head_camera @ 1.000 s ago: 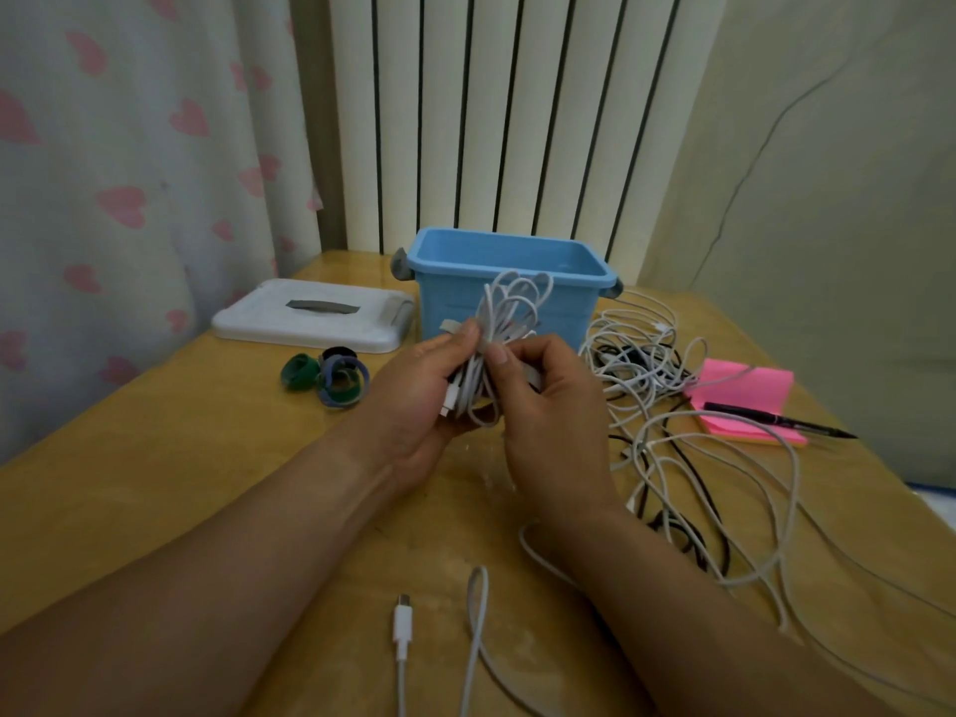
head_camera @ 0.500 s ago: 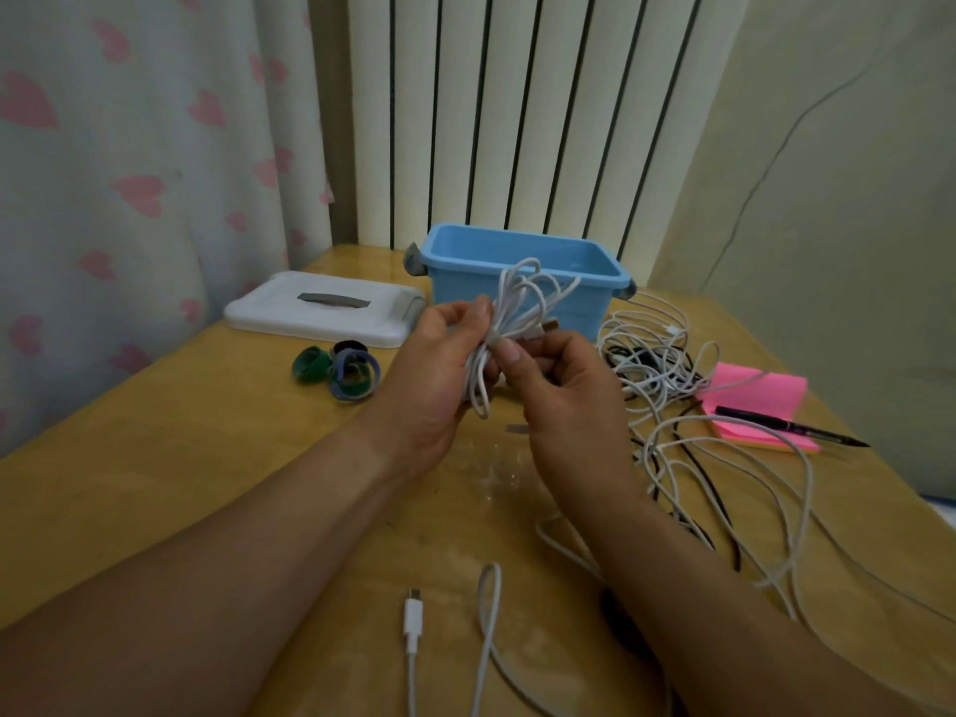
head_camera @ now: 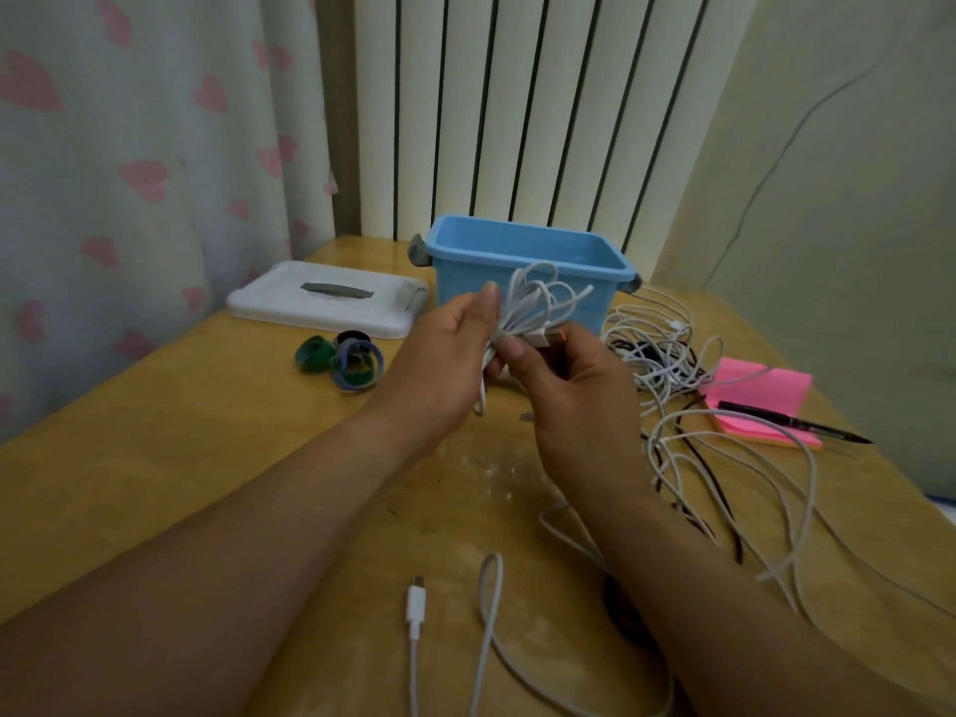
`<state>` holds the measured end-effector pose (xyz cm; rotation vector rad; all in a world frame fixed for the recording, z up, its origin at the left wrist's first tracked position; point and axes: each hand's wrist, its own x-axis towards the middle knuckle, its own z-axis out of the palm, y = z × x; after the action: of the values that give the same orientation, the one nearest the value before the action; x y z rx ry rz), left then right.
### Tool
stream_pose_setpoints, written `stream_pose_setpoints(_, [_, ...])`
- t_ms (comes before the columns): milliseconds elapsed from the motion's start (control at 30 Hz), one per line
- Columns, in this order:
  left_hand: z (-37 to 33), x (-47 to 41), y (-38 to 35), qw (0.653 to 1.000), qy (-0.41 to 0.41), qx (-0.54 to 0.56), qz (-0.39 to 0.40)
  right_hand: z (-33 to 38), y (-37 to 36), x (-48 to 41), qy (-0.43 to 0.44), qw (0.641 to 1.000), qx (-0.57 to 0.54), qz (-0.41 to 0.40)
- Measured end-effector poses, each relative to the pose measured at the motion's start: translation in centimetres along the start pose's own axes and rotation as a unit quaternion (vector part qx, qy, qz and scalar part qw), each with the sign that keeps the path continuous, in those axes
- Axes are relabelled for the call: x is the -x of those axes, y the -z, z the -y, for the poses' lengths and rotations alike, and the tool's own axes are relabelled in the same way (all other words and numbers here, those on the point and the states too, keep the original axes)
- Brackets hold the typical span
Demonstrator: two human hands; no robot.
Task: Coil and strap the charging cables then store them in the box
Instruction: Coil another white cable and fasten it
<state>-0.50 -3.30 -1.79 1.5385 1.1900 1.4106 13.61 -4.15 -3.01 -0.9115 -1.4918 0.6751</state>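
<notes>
Two bare forearms are shown: the left forearm point(head_camera: 248, 535) is seen at 8 o'clock and the right forearm point(head_camera: 724, 577) at 5 o'clock, each uncovered from the frame edge to the wrist. The left hand point(head_camera: 445, 354) and right hand point(head_camera: 579, 406) are bare. Short, rounded nails are seen on both thumbs.

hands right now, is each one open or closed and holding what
Left hand: closed, gripping the coiled white cable.
Right hand: closed, pinching the same coil at its middle.
</notes>
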Motion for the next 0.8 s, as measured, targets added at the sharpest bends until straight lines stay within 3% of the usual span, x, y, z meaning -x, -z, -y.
stream_pose_setpoints(267, [-1.0,0.7,-0.1,0.999,-0.027,-0.034,-0.019,0.4,0.0,0.0,0.001,1.0,-0.008,-0.012])
stream_pose_setpoints(400, [-0.7,0.9,-0.2,0.994,-0.048,-0.089,0.042,-0.2,0.7,-0.9,-0.037,0.998,0.021,-0.052])
stream_pose_setpoints(467, [-0.2,1.1,-0.4,0.978,-0.083,-0.178,0.069,-0.4,0.9,-1.0,-0.06,0.996,0.026,-0.055])
stream_pose_setpoints(600, [0.8,1.1,-0.5,0.944,-0.145,-0.294,0.027,-0.6,0.9,-0.9,-0.085,0.995,0.028,-0.039])
stream_pose_setpoints(800, [1.2,0.4,0.2,0.911,-0.194,-0.363,-0.006,-0.3,1.9,-1.1,-0.066,0.996,0.048,0.03])
